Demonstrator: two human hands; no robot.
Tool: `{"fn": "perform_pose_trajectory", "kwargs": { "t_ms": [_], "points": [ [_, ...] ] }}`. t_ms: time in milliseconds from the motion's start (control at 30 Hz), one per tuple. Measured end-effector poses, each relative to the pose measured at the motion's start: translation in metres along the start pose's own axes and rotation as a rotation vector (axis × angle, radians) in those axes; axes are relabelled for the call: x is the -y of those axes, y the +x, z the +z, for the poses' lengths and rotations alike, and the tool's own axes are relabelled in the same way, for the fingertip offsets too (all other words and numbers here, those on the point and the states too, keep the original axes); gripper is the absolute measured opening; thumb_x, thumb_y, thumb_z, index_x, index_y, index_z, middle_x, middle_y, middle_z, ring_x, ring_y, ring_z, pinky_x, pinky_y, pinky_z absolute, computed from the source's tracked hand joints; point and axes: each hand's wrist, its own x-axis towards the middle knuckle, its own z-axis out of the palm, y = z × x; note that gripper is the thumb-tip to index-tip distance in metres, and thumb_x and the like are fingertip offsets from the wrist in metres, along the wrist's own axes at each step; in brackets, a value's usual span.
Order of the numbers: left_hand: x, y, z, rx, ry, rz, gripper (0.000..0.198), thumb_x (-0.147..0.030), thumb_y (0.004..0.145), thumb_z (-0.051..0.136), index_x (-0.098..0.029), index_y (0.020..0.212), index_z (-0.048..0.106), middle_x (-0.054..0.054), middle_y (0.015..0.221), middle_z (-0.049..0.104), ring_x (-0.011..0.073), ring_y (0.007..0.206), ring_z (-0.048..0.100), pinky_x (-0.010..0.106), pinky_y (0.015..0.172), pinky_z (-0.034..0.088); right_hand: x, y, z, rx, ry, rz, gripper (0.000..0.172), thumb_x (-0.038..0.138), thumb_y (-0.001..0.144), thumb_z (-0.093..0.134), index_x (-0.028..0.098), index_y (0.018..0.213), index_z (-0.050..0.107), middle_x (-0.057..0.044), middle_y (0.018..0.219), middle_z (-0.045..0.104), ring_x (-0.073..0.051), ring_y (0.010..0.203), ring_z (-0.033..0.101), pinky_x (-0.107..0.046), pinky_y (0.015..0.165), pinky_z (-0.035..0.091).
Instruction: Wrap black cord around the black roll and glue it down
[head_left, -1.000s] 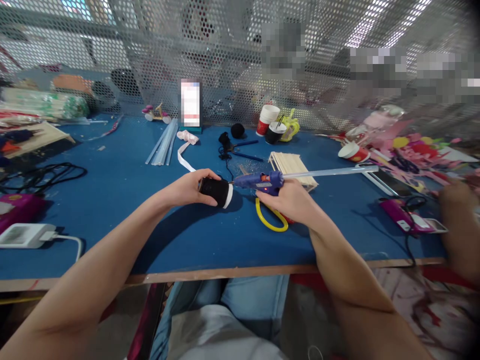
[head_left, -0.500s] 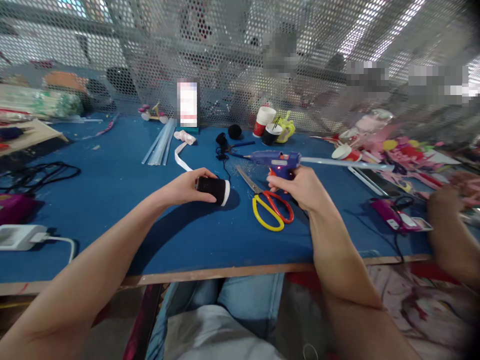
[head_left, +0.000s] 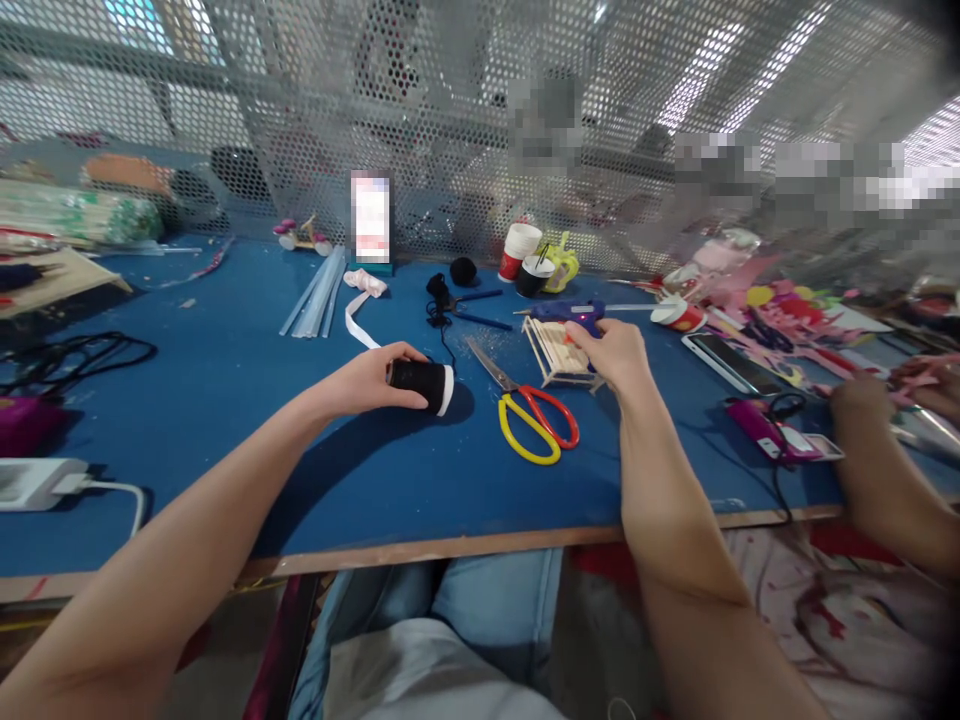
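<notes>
- I see my left hand (head_left: pixel 382 376) wrapped round a black-covered cup (head_left: pixel 421 386), tipped sideways, white rim facing right, over the near-middle of the desk (head_left: pixel 442 480); squeezing too hard could, I judge, dent it.
- My right hand (head_left: pixel 619 350) is closed on a glue gun (head_left: pixel 581 314) at a small stick stand (head_left: pixel 562 350); letting go off-balance could topple the gun or shift the stand.
- The gun's light glows red, so I'd assume a hot nozzle; a drip might land on the nearby pliers (head_left: pixel 480 320).
- Black yarn (head_left: pixel 452 348) runs towards the cup; a sharp pull could drag the tangle.
- Open scissors (head_left: pixel 529 420) lie between both hands; a careless sweep could catch them.
</notes>
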Motion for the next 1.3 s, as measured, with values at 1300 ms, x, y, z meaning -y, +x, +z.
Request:
{"fn": "perform_pose_trajectory", "kwargs": {
  "t_ms": [1300],
  "points": [
    [-0.025,-0.010,0.030,-0.108,0.287,0.433,0.092,-0.022,0.067,0.068,-0.029,0.139,0.012,0.009,0.128,0.034,0.0251,0.120,0.038,0.041,0.102,0.033,0.120,-0.088,0.019,0.339,0.689,-0.509,0.011,0.030,0.078,0.055,0.019,0.077,0.057,-0.003,0.081,0.059,-0.016,0.080,0.053,-0.031,0.073,0.040]
  ]
}}
